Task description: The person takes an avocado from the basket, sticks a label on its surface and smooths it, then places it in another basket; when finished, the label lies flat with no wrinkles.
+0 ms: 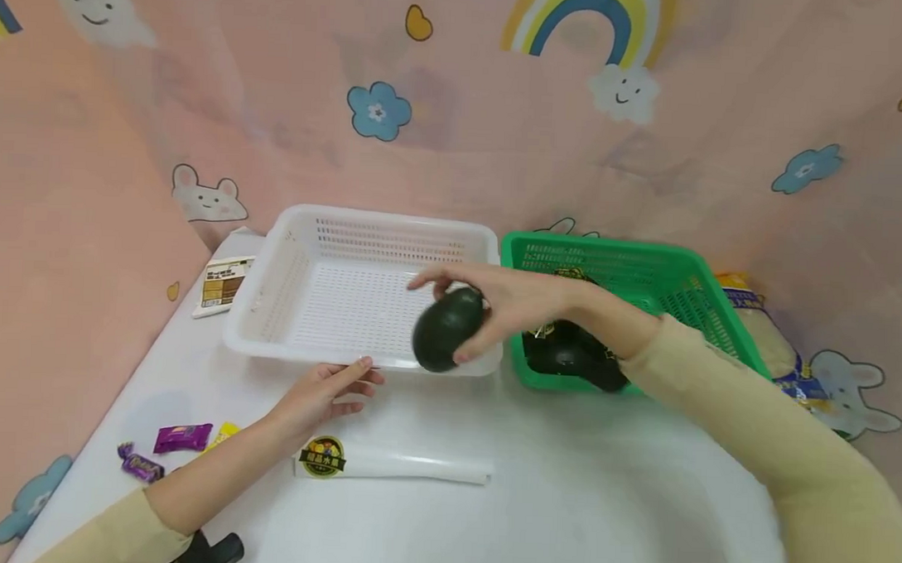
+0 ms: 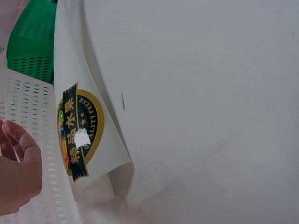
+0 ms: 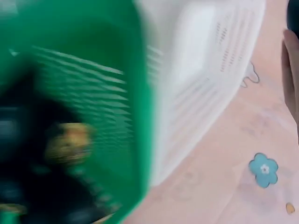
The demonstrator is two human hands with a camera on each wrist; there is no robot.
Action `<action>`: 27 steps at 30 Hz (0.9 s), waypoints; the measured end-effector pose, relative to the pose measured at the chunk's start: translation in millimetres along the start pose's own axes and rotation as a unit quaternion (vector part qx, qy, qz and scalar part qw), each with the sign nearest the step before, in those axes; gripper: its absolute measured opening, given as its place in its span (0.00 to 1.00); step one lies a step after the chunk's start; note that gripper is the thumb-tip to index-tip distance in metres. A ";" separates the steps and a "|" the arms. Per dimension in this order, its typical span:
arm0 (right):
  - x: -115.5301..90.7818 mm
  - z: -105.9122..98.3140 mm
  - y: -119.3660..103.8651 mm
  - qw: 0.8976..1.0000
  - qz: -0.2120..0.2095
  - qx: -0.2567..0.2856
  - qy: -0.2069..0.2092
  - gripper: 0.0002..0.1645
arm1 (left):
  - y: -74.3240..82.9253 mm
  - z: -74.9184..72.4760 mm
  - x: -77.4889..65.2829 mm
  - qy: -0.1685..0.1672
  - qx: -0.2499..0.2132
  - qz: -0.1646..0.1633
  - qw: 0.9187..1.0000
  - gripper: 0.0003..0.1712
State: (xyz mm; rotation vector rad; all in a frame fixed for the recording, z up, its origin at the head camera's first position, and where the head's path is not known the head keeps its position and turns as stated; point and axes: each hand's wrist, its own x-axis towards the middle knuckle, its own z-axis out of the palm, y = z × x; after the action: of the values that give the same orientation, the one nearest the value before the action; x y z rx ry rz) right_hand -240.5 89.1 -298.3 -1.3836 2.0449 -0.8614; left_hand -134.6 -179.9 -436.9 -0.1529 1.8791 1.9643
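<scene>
My right hand (image 1: 506, 304) grips a dark green avocado (image 1: 448, 329), thumb on one side and fingers on the other. It holds the avocado above the front right rim of the white basket (image 1: 270, 346), which has slotted walls and bottom. In the right wrist view only a sliver of that hand (image 3: 292, 70) shows at the right edge. At the white basket's front rim is my left hand (image 1: 335, 387), its thumb tip right at the rim and its fingers loosely extended below. The left wrist view shows this hand (image 2: 18, 170) with fingers loosely bent.
A green basket (image 1: 718, 324) holding black, gold-printed packaging (image 1: 564, 352) adjoins the white one. A rolled white bag with a fruit label (image 1: 415, 468) lies in front. Purple-wrapped candies (image 1: 183, 438) lie left, a white packet (image 1: 223, 283) behind them, and a blue-yellow bag (image 1: 770, 334) far right.
</scene>
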 end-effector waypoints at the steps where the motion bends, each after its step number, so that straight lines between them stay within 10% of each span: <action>1: -25.5 7.8 -0.4 1.000 -0.009 0.002 0.015 0.41 | 0.0 0.1 -0.6 0.000 0.001 0.000 1.000 0.24; 8: -146.2 101.2 46.5 0.983 0.105 0.008 0.148 0.37 | -0.7 -0.8 -2.9 -0.004 0.003 0.010 1.000 0.23; 13: -157.9 147.7 94.1 0.957 0.157 -0.004 0.242 0.40 | -1.1 -2.1 0.1 -0.012 0.017 0.017 1.000 0.25; 18: -153.6 154.1 106.9 0.959 0.155 0.014 0.236 0.45 | -7.2 -15.0 -8.4 -0.027 0.125 0.049 0.991 0.30; 20: -154.2 151.4 105.0 0.963 0.160 0.009 0.219 0.48 | -13.4 -25.0 -18.4 -0.041 0.217 0.086 0.972 0.30; 24: -156.3 145.3 99.8 0.966 0.171 -0.022 0.194 0.52 | -30.3 -46.4 -40.4 -0.044 0.406 0.171 0.897 0.33; 27: -157.7 140.5 94.5 0.964 0.160 -0.068 0.199 0.50 | -42.2 -54.3 -47.2 -0.035 0.455 0.218 0.863 0.29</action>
State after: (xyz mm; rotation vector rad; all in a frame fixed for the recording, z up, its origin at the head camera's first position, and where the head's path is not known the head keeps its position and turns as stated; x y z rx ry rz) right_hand -142.8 232.8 -451.1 -0.9546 2.5858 -0.9233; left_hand -87.3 -243.2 -463.7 0.6579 2.7260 1.0467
